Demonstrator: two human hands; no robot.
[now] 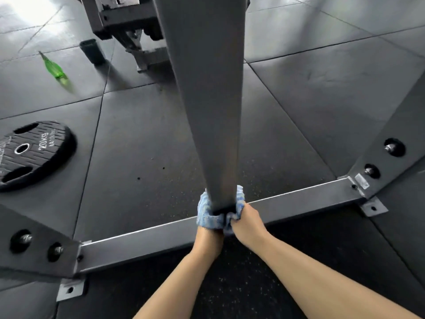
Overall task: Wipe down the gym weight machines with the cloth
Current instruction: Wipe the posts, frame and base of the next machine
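Cloth (208,216) wrapped round upright post (207,100), gripped by left hand (208,238) and right hand (247,223), plate (32,153) reads "20KG"

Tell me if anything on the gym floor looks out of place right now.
Yes. A green bottle lies on its side on the floor mats at the upper left, and a 20 kg plate lies flat on the floor at the left instead of being racked.
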